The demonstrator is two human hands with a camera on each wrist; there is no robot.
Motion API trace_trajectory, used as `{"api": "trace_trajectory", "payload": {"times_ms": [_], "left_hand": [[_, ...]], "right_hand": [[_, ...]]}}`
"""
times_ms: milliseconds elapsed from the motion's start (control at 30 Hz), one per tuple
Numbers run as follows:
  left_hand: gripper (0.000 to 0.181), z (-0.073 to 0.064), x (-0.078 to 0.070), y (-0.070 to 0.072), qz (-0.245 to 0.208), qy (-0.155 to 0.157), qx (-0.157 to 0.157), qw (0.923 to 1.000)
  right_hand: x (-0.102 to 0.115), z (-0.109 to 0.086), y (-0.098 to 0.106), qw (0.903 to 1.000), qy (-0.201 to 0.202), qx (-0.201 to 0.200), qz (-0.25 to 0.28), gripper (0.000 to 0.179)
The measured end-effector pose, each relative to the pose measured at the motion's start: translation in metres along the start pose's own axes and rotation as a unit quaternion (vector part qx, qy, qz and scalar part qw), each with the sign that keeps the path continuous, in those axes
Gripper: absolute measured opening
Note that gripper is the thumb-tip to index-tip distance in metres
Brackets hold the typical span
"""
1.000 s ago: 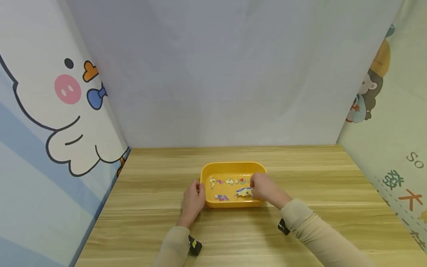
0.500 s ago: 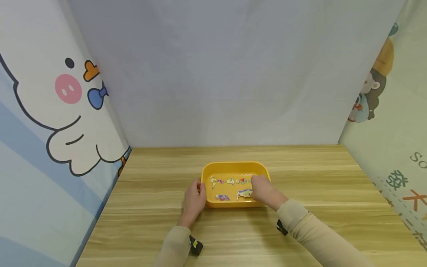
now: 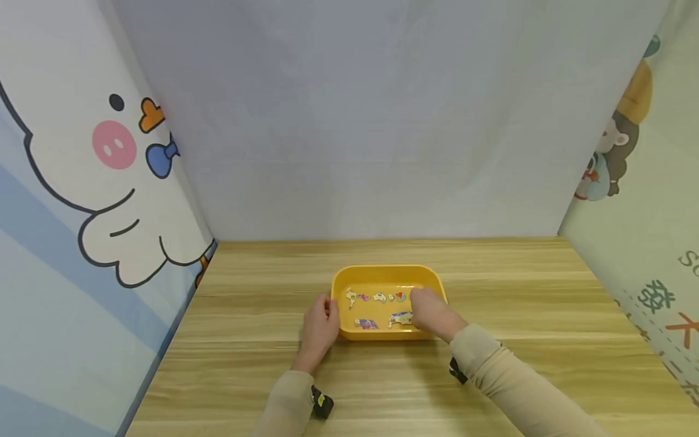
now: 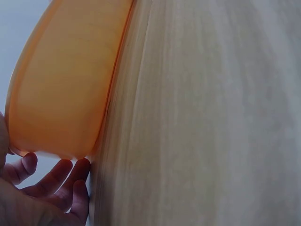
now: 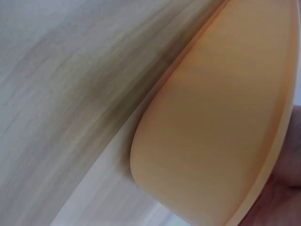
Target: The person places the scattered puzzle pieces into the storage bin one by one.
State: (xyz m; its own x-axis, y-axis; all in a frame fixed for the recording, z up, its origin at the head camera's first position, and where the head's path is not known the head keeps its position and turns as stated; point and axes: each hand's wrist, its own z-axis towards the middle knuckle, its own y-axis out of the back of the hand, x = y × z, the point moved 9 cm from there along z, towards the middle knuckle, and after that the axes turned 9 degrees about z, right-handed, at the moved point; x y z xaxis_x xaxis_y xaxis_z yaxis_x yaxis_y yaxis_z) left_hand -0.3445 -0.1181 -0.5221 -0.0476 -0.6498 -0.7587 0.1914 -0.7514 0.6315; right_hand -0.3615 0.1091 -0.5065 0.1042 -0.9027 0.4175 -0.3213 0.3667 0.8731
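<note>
A yellow plastic tray [image 3: 389,334] with rounded corners stands on the wooden table. My left hand [image 3: 321,325] holds its left end, thumb at the rim and fingertips against the outer wall, as the left wrist view shows. My right hand [image 3: 434,312] reaches over the near right side into the tray; its fingertips are hidden, so I cannot tell what they hold. Inside lie small, flat, irregular printed pieces: several in a row, among them a pale one [image 3: 379,297] and a red-and-blue one [image 3: 401,297]. Nearer me lie a purple piece [image 3: 366,324] and a longer cream-and-blue piece [image 3: 401,318], partly behind the right hand.
The wood-grain table [image 3: 262,291] extends around the tray. A pale grey cloth [image 3: 349,121] hangs behind it, and printed cartoon cloths flank both sides. Small black devices are strapped under each wrist, one by the left sleeve [image 3: 286,400].
The right hand has shifted slightly left over the tray, covering more of its right-hand pieces. The left hand keeps its place on the tray's end. The whole view has drifted slightly.
</note>
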Motion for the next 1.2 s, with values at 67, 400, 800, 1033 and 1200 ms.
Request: {"api": "trace_trajectory", "payload": {"times_ms": [67,400,800,1033,1200], "left_hand": [[0.015,0.000,0.000,0.000,-0.002,0.001,0.001,1.0000],[0.015,-0.001,-0.003,0.001,-0.001,-0.002,-0.003,1.0000],[0.015,-0.004,-0.007,0.003,0.001,-0.013,-0.012,0.9998],[0.015,-0.002,-0.004,0.002,0.006,-0.006,-0.013,0.9999],[0.015,-0.002,-0.005,0.002,0.010,-0.009,-0.016,0.9998]], "right_hand": [[0.000,0.001,-0.001,1.0000,-0.001,0.003,-0.006,0.015],[0.003,0.000,0.001,0.9998,0.010,-0.004,-0.015,0.014],[0.002,-0.007,0.009,0.9995,0.018,-0.026,-0.004,0.017],[0.005,-0.021,0.030,0.9972,0.027,-0.068,0.017,0.014],[0.001,-0.036,0.043,0.9926,0.048,-0.109,0.022,0.025]]}}
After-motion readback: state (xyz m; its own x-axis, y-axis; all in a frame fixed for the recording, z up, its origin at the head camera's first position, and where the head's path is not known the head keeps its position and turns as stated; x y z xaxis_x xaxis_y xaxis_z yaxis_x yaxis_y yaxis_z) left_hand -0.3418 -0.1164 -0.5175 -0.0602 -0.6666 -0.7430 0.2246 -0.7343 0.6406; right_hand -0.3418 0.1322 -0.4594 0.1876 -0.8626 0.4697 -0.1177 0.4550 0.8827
